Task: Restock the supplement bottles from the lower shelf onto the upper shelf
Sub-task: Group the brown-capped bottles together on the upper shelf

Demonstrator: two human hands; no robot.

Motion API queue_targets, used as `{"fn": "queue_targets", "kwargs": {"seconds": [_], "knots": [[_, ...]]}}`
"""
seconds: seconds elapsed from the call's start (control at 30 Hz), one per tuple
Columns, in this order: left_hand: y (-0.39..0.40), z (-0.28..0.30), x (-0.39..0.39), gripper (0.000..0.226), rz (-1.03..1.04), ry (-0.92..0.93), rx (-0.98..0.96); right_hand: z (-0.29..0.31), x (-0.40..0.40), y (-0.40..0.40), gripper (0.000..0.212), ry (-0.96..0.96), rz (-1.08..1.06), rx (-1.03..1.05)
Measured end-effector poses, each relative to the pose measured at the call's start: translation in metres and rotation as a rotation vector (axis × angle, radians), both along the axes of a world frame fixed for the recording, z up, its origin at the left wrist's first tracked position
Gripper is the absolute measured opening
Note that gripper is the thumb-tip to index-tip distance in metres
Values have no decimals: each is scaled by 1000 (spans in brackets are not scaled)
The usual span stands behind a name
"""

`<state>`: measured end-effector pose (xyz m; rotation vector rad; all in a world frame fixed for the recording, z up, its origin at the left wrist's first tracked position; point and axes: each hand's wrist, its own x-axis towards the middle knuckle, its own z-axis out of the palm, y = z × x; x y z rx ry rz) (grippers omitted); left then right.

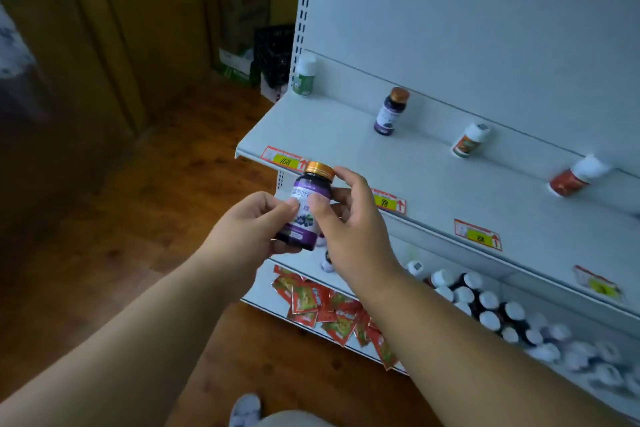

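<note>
Both hands hold a dark purple supplement bottle [306,204] with a gold cap, just in front of the upper shelf's [346,149] front edge. My left hand [249,229] grips its lower body. My right hand [349,218] pinches it from the right, with fingers at the cap and label. On the upper shelf stand a green-labelled white bottle [304,76], a purple gold-capped bottle [389,113], an orange-labelled white bottle [469,141] and a red bottle [575,177]. The lower shelf [270,305] holds several white-capped dark bottles [485,305].
Red sachets [332,312] lie in a heap at the lower shelf's left end. Yellow-and-red price tags [285,159] line the upper shelf's front edge. Cardboard boxes and a black crate [272,55] stand on the wooden floor behind the shelf's left side.
</note>
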<state>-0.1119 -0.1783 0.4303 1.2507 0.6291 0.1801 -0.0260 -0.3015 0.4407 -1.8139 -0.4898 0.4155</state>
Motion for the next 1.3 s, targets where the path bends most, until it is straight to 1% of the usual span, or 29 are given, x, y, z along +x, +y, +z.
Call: {"fn": "queue_targets", "kwargs": {"seconds": [0.13,0.23,0.37,0.47,0.57,0.67,0.77,0.9,1.0,1.1,1.2,1.3], "knots": [[-27,24,40,28,-144,-1,-2,16,32,-35,34,68,-144,29],[-45,34,68,22,-221,-3,5,23,56,-59,31,52,-220,25],[-68,38,98,18,-231,18,74,26,85,-86,25,60,-186,2],[-72,39,117,13,-231,19,83,25,104,-94,31,95,-134,5],[-63,37,137,13,-301,23,215,21,122,-90,38,99,-133,-22],[-43,35,170,18,-359,-3,413,19,148,-73,48,22,-173,-91],[-23,32,207,25,-431,6,557,18,173,-58,50,-15,-228,-149],[-5,26,243,40,-517,12,655,12,202,-44,49,-87,-313,-256],[3,18,265,40,-507,50,734,2,230,-36,48,-147,-377,-310],[9,9,286,39,-478,83,792,-12,261,-27,50,-218,-382,-362],[13,2,303,39,-438,100,812,-27,287,-18,48,-272,-401,-388],[14,-1,315,40,-398,126,801,-41,303,-12,44,-265,-393,-402]]}}
